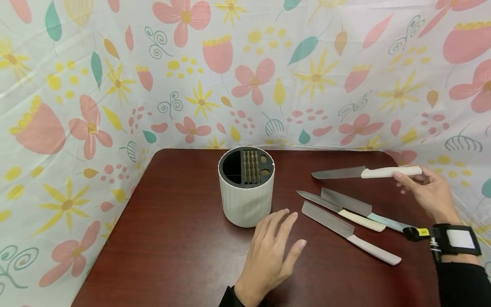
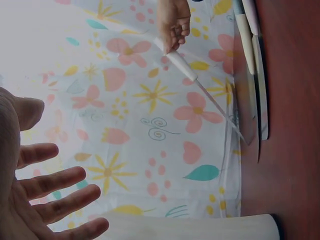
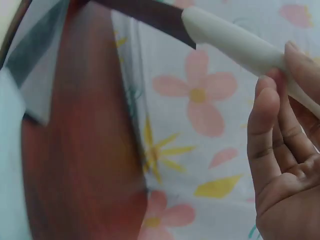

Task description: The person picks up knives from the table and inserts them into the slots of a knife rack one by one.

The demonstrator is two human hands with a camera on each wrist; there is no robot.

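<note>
My right hand [image 1: 433, 192] pinches the end of a white-handled knife [image 1: 391, 172] between thumb and fingers. The handle is raised and the blade [image 3: 150, 17] slants down toward the table, as the left wrist view shows. With fingers spread and nothing in it, my left hand [image 1: 268, 251] hovers in front of the white ribbed knife block [image 1: 247, 204]. Its black top has a slotted middle, two round holes at the right and a wide opening at the left. Three more knives lie right of the block: a cream-handled one [image 1: 360, 219], a blue-handled cleaver [image 1: 389, 221] and a pinkish-white-handled cleaver [image 1: 374, 249].
The dark wooden table [image 1: 161, 238] has its back edge against a flower-patterned cloth [image 1: 253, 111], which also hangs along the left and right sides. The three lying knives are close together, blades toward the block.
</note>
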